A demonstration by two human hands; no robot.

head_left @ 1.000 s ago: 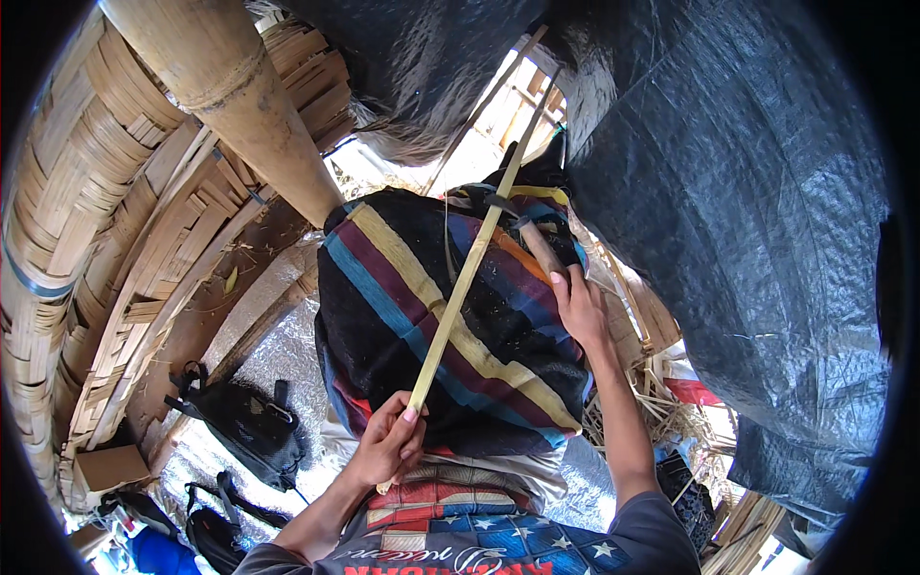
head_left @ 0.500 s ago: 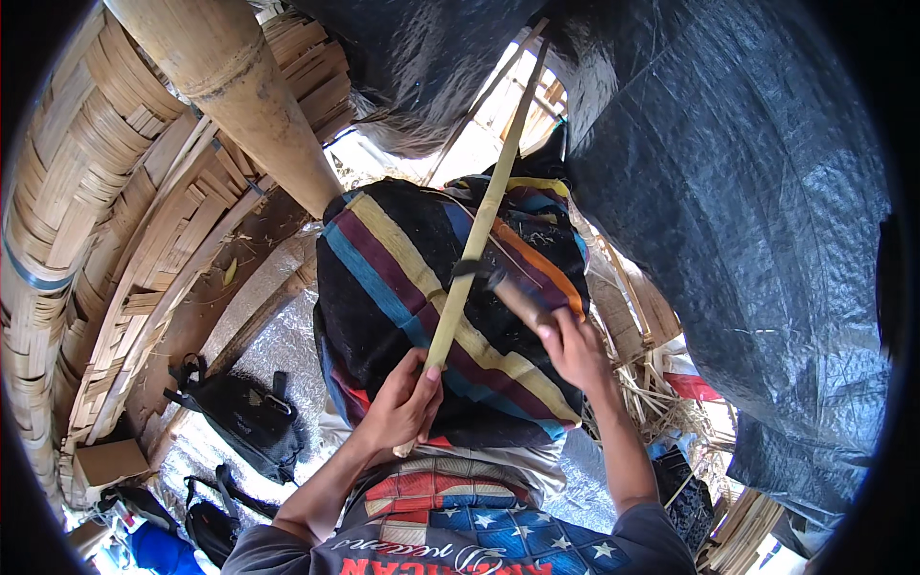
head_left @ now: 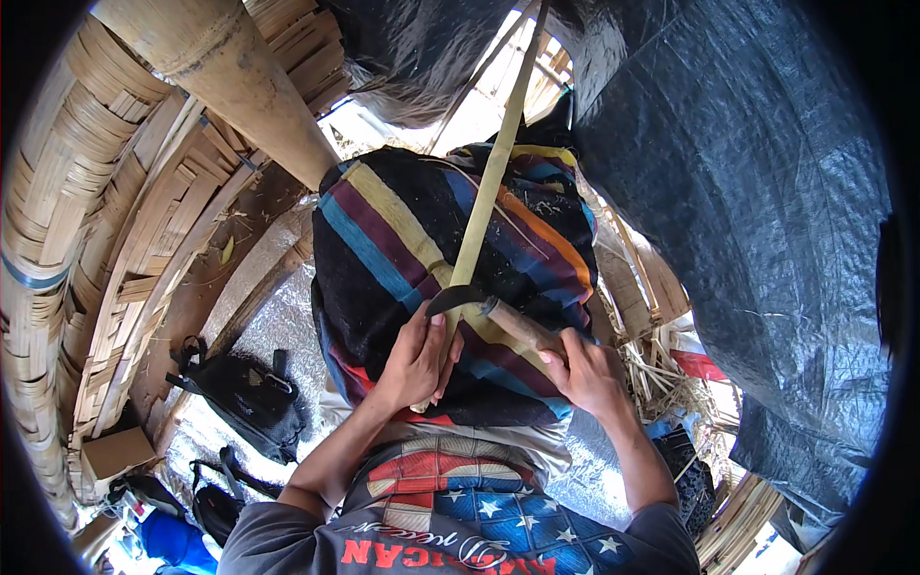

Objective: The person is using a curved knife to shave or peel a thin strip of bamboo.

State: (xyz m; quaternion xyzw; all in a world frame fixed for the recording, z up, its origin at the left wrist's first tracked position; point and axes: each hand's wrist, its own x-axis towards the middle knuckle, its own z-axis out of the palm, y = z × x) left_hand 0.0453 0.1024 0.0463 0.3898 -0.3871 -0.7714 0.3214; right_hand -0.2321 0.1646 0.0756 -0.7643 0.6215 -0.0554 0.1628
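A long, pale bamboo strip [head_left: 491, 182] slants up and away from my lap. My left hand [head_left: 419, 361] is wrapped round its near end. In my right hand [head_left: 582, 372] is a knife with a thick wooden handle [head_left: 517, 323]. Its short, dark curved blade [head_left: 456, 299] lies across the strip, just beyond my left fingertips. Beneath both hands, a striped cloth [head_left: 383, 254] in black, yellow, maroon, blue and orange covers my legs. Small pale shavings dot the cloth at its right side.
A thick bamboo pole [head_left: 244, 81] and a woven bamboo wall [head_left: 72, 192] rise at left. Dark plastic sheeting [head_left: 738, 192] hangs at right. A black backpack [head_left: 244, 398] and a cardboard box [head_left: 117, 450] sit at lower left. Loose bamboo strips [head_left: 661, 388] lie to the right.
The knife has come down the strip toward me, its blade now close to my left hand. My left hand has shifted slightly up and right along the strip.
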